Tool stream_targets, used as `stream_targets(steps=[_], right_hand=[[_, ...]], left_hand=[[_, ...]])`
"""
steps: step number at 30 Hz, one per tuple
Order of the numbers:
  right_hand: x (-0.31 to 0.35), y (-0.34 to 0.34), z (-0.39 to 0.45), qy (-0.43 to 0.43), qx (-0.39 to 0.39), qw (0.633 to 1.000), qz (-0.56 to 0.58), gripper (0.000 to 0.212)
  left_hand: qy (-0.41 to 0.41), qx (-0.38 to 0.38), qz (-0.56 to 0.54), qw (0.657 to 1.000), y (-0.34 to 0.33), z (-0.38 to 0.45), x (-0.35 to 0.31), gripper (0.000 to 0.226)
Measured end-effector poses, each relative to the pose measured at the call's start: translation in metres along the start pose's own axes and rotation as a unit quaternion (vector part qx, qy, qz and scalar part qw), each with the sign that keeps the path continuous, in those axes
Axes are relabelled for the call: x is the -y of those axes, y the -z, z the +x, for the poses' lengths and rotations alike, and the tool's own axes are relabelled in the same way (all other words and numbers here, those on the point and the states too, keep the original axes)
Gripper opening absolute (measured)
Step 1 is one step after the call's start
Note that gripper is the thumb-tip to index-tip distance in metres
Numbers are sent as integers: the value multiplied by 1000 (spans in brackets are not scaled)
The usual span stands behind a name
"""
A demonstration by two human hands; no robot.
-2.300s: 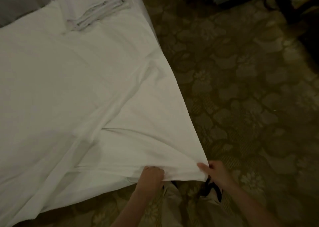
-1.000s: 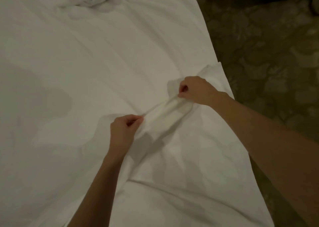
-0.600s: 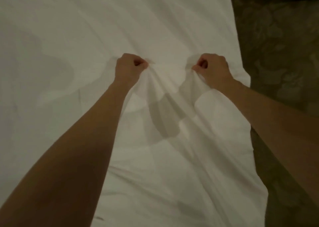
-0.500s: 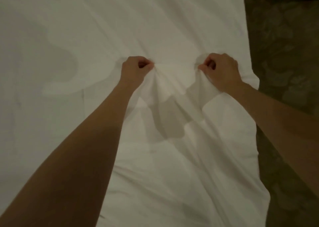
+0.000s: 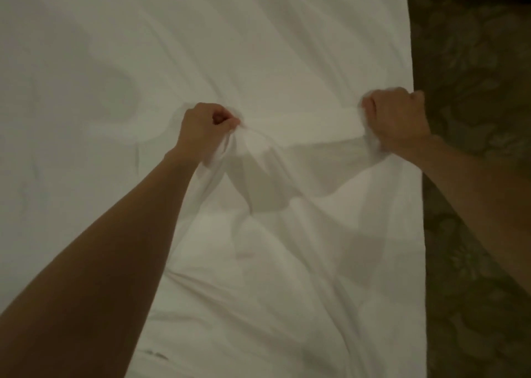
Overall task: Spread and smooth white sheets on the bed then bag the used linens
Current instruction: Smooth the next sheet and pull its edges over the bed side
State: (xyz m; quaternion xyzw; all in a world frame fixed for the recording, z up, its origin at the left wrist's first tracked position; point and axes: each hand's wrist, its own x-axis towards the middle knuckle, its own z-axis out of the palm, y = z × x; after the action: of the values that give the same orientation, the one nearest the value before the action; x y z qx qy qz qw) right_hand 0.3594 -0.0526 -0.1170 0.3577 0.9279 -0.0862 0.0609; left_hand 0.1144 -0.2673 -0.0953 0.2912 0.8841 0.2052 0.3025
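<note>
- A thin white cotton sheet (image 5: 287,61) lies spread across the bed, its right edge along the mattress side above a dark floral-patterned carpet (image 5: 474,61).
- The left hand (image 5: 205,129) has its grip clenched on a bunch of sheet; the right hand (image 5: 398,122) grips a bunch at the right edge.
- The fabric between the fists is taut; loose folds lie nearer the person.
- To do this well, I judge: pull both fists evenly, lay the edge flat, then smooth the folds.

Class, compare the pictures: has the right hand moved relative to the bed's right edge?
Yes. The right hand has moved rightward, away from the left hand, reaching the sheet's right edge beside the carpet.
</note>
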Motion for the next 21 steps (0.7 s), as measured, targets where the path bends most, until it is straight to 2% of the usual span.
stream_targets(steps=[2, 6, 8, 10, 13, 17, 20, 21], right_hand=[[1, -9, -7, -11, -20, 999, -39, 20], [5, -8, -9, -50, -12, 995, -84, 26], [14, -6, -13, -78, -20, 995, -61, 28], [34, -3, -24, -91, -21, 995, 24, 31], [80, -2, -47, -50, 6, 988, 149, 45], [167, -4, -85, 60, 43, 979, 188, 70], [230, -9, -107, 132, 83, 973, 169, 47], [248, -9, -112, 144, 78, 972, 171, 43]], left_hand=[[18, 22, -20, 999, 3, -7, 6, 11], [65, 68, -60, 994, 17, -38, 38, 14], [88, 62, -90, 990, 21, -60, 58, 15], [116, 65, -139, 981, 23, -83, 72, 16], [127, 81, -189, 970, 29, -105, 84, 14], [132, 111, -218, 961, 46, -124, 100, 24], [145, 119, -206, 960, 64, -146, 123, 16], [146, 126, -202, 960, 71, -155, 135, 21]])
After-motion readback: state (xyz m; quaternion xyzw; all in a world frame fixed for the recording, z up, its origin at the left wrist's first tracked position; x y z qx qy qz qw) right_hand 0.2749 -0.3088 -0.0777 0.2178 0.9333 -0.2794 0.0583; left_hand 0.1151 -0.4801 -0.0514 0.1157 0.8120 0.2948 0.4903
